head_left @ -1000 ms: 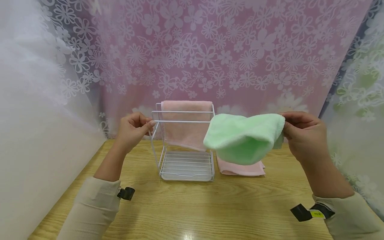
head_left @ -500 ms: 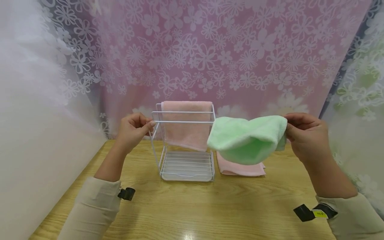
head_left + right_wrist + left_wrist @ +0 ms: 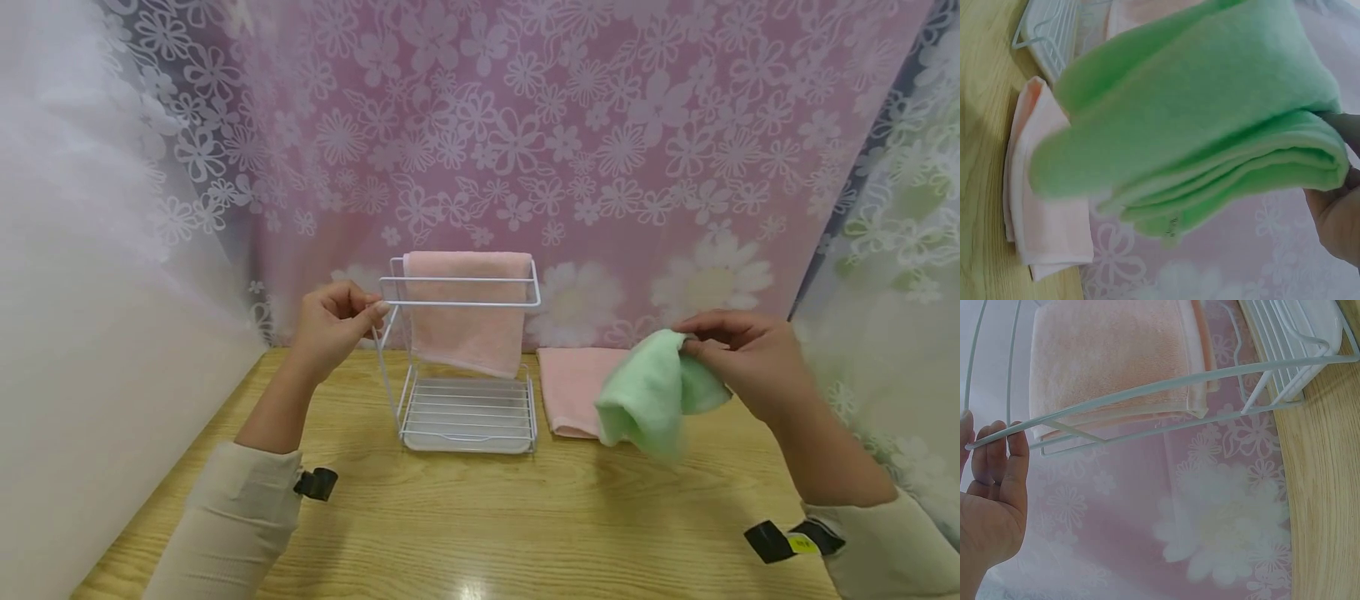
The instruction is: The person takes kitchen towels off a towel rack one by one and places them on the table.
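The thumb and fingers of the left hand [image 3: 333, 329] pinch the upper left front corner of a white wire rack [image 3: 465, 304], which stands upright on the wooden table [image 3: 480, 517] and extends rightward from that grip. Beyond these fingers and to their right, a pink towel [image 3: 468, 333] hangs over the rack's rear bar; well below them, a pale tray [image 3: 465, 446] sits under the bottom wires. The fingers of the right hand [image 3: 753, 362] pinch a green cloth [image 3: 648, 392] by its upper edge, and it drops below and to the left of them, its lower end blurred. The right wrist view shows it bunched in several layers, with a small white tag [image 3: 1172, 228] at the edge farther from the fingers. Left of the right fingers and lower, a folded pink towel [image 3: 573, 387] lies beside the rack, partly hidden by the green cloth.
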Motion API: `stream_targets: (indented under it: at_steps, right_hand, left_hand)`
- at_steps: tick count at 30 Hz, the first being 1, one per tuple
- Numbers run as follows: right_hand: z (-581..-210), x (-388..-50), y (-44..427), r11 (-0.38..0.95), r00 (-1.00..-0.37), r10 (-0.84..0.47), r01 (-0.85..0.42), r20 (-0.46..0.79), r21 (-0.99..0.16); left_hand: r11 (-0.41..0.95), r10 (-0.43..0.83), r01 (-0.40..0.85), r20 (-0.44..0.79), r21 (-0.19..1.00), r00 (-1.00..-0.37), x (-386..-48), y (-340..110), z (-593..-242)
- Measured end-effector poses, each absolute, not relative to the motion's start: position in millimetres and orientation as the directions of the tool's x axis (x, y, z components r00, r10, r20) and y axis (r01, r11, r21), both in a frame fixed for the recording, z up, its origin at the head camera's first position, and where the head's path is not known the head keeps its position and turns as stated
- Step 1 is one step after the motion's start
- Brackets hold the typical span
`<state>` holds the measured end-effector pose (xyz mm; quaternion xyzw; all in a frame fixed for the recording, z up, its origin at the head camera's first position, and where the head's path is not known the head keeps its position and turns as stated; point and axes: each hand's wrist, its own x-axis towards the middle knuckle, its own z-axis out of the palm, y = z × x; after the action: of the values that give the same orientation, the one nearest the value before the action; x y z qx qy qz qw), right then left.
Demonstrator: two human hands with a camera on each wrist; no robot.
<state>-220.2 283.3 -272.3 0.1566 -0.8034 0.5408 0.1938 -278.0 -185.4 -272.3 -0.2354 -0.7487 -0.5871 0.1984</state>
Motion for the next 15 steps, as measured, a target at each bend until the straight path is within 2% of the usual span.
stream_targets:
  at_steps: [4,15]
  right_hand:
    - [-276.9,-220.1,285.0,0.534,-0.861,-0.090,-0.465,0.500,-0.706]
    - [-291.7,-217.8,312.6,0.636,-0.811,-0.192,-0.532,0.553,-0.559]
  left_hand:
    - [0.191,0.121,0.589,0.577,0.785,-0.808,-278.1,-185.6,-272.3]
    - [0.190,0.132,0.594,0.580,0.782,-0.804,-278.5,-185.7,-272.2]
